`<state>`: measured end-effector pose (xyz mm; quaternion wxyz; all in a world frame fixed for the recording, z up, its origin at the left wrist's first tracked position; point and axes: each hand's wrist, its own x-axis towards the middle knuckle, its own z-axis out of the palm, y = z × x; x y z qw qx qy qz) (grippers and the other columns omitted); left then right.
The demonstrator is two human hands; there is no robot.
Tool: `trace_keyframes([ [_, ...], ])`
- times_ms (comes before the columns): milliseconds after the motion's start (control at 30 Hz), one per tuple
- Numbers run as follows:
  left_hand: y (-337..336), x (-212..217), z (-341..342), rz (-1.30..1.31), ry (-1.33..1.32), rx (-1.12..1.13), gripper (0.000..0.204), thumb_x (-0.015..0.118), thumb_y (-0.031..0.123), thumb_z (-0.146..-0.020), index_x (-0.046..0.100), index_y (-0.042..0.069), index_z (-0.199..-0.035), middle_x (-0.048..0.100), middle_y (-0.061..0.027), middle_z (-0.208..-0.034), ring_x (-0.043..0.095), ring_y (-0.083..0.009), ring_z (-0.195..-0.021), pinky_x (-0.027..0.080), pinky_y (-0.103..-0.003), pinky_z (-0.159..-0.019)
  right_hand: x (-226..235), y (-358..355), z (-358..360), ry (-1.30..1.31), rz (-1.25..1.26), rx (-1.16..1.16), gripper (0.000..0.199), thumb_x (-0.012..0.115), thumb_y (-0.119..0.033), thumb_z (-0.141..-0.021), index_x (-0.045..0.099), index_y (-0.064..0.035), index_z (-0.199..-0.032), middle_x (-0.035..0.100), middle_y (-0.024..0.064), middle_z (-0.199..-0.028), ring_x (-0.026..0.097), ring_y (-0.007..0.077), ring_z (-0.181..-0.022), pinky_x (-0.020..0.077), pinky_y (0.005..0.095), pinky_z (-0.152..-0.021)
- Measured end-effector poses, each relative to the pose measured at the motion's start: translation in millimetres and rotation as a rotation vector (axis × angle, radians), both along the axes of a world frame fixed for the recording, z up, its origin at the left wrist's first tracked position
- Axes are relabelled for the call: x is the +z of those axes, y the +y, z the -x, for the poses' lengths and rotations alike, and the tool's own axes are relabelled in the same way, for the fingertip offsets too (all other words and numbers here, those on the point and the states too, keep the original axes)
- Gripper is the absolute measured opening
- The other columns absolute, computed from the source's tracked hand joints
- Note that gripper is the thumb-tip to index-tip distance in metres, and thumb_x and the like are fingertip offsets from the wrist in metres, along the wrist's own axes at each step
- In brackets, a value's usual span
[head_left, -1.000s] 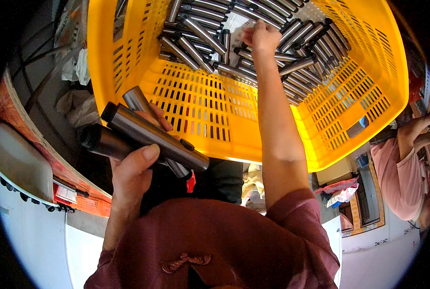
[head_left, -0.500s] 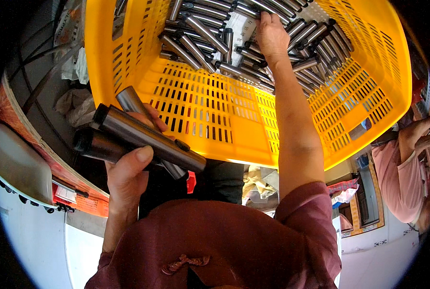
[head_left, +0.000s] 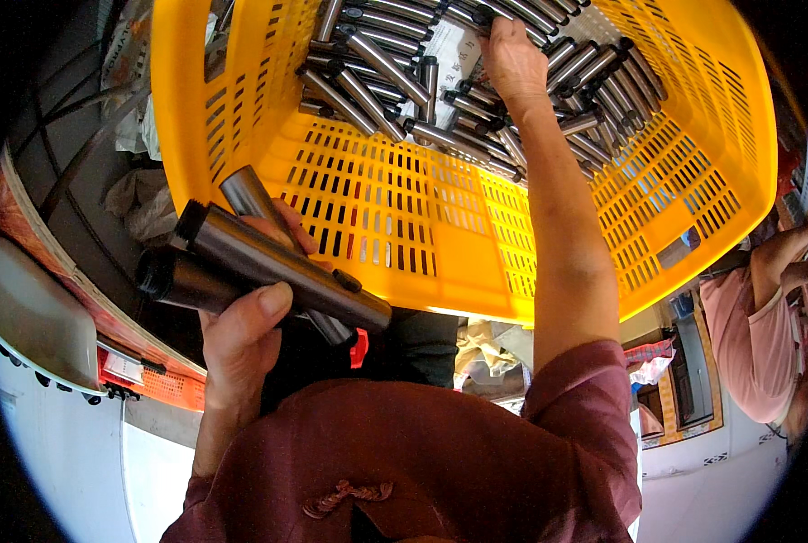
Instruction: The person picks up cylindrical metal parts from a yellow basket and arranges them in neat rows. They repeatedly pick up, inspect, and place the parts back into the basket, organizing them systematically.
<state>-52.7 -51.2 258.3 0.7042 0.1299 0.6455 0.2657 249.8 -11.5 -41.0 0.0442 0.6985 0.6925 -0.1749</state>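
My left hand (head_left: pixel 245 339) is closed around three grey metal flashlight tubes (head_left: pixel 268 258) with black ends, held crosswise in front of the crate's near wall. The uppermost has a raised black button on its side. Inside the yellow crate (head_left: pixel 386 262), my right hand (head_left: pixel 517 63) reaches to the far part of the pile, its fingers curled on a flashlight tube (head_left: pixel 483 15) whose black end shows beside the fingertips. Most of that tube is hidden by the hand. Many similar tubes (head_left: pixel 386 63) lie in the crate at mixed angles, over a white printed sheet (head_left: pixel 449 50).
Slotted walls surround the pile, and the crate's near rim runs just beyond my body. A pale basin (head_left: pixel 42 308) and an orange basket (head_left: pixel 168 389) are at the left. Dark cables (head_left: pixel 82 109) lie beyond. At the right sits another person in a pink top (head_left: pixel 748 335).
My right hand has shifted slightly right, and a tube's black end now shows by its fingertips. The left hand keeps its three tubes, nearly still.
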Motion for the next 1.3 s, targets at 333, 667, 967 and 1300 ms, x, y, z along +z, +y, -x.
trace_keyframes([
  [333, 0, 1, -1, 0.026, -0.07, 0.023, 0.051, 0.07, 0.02, -0.067, 0.054, 0.0, -0.111, 0.048, -0.0159, -0.118, 0.055, -0.0242, -0.105, 0.055, -0.039, -0.089, -4, -4, -1, 0.018, -0.003, 0.017, 0.022, 0.057, -0.027, -0.091, 0.051, -0.0084, -0.101, 0.06, 0.0158, -0.1, 0.066, 0.0397, -0.08, 0.0553, 0.0483, -0.064],
  [667, -2, 3, -1, -0.009, -0.069, 0.023, 0.049, 0.069, 0.018, -0.069, 0.054, 0.001, -0.112, 0.05, -0.016, -0.116, 0.055, -0.0238, -0.104, 0.053, -0.038, -0.089, 18, -29, 14, 0.177, 0.012, -0.072, 0.026, 0.059, -0.025, -0.092, 0.056, -0.0066, -0.109, 0.066, 0.0192, -0.095, 0.067, 0.0382, -0.079, 0.0549, 0.047, -0.065],
  [967, -4, 2, 4, -0.02, -0.093, -0.012, 0.049, 0.07, 0.018, -0.068, 0.055, 0.001, -0.112, 0.051, -0.0164, -0.117, 0.055, -0.0237, -0.105, 0.053, -0.039, -0.09, 38, -29, 78, 0.25, 0.442, -0.347, 0.046, 0.07, -0.031, -0.082, 0.053, 0.0034, -0.108, 0.068, 0.0246, -0.093, 0.067, 0.0403, -0.089, 0.0534, 0.0472, -0.078],
  [1300, 1, 9, -8, 0.024, -0.084, 0.03, 0.051, 0.07, 0.019, -0.068, 0.054, 0.0, -0.112, 0.049, -0.0153, -0.116, 0.055, -0.0243, -0.106, 0.056, -0.039, -0.088, 33, -51, 66, 0.576, 0.067, -0.728, 0.046, 0.072, -0.027, -0.076, 0.054, 0.0033, -0.105, 0.067, 0.0252, -0.086, 0.066, 0.0445, -0.083, 0.0529, 0.0454, -0.075],
])
